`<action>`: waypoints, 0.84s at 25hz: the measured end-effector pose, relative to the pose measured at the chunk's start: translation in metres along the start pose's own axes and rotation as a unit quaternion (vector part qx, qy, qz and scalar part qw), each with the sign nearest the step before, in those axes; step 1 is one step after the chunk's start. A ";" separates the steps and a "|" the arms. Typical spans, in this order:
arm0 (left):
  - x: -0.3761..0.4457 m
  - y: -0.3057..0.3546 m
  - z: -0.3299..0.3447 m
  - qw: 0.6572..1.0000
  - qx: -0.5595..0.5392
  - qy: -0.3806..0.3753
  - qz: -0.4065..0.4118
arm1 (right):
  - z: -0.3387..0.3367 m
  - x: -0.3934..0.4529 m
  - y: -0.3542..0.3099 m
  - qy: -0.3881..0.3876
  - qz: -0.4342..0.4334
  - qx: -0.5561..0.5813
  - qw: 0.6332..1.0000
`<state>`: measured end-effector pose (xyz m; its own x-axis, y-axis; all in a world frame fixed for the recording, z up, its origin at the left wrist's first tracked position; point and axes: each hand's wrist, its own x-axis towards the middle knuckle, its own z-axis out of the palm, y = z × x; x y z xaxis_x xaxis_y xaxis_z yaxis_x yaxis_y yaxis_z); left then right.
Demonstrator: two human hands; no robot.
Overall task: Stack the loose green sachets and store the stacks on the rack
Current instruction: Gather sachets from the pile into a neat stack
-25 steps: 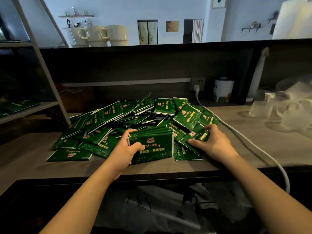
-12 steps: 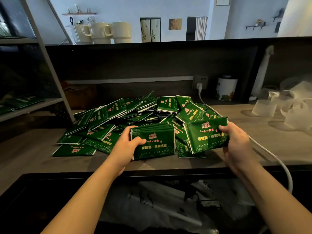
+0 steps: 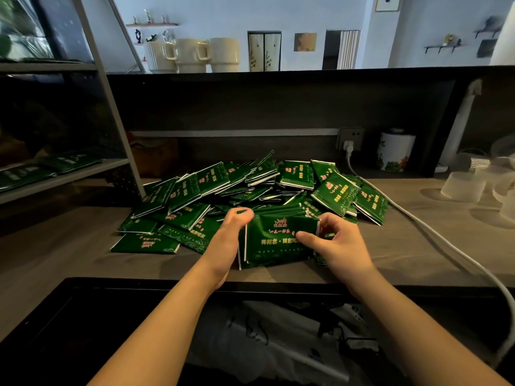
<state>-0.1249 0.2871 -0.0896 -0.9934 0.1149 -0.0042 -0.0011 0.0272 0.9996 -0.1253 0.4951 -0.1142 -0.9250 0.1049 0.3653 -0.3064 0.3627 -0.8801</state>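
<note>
1. Sachets [image 3: 259, 188], green and loose, lie heaped across the middle of the desk [image 3: 418, 246], spreading toward its back edge.
2. A stack [image 3: 276, 240] of them stands on edge near the desk's front edge, held between both hands.
3. The left hand [image 3: 228, 240] grips the stack's left end, fingers curled over its top.
4. The right hand [image 3: 337, 243] pinches its right end, thumb on the front face.
5. More sachets lie on the rack [image 3: 69, 174] at the desk's left edge.
</note>
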 end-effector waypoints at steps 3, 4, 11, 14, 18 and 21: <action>0.003 -0.006 -0.001 0.996 0.082 -0.015 0.027 | 0.003 0.003 0.003 -0.028 0.020 0.019 0.999; 0.005 -0.008 -0.002 0.995 0.098 -0.014 0.028 | 0.004 0.003 0.002 -0.055 0.026 0.041 0.997; 0.007 -0.013 -0.007 0.994 0.104 -0.020 0.037 | 0.013 0.002 -0.006 -0.123 -0.007 0.052 0.991; 0.009 -0.013 -0.007 0.993 0.119 -0.011 -0.008 | 0.009 0.003 -0.007 -0.122 -0.004 0.052 0.991; 0.009 -0.011 -0.004 0.996 0.080 0.023 -0.017 | -0.018 0.017 0.001 0.011 -0.011 -0.115 0.993; 0.007 -0.009 -0.002 0.996 0.079 0.040 -0.019 | -0.023 0.022 0.011 -0.038 0.002 -0.289 0.957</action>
<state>-0.1319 0.2857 -0.0986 -0.9989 0.0314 -0.0344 -0.0279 0.1860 0.9821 -0.1442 0.5233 -0.1091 -0.9462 0.0484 0.3200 -0.1473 0.8160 -0.5590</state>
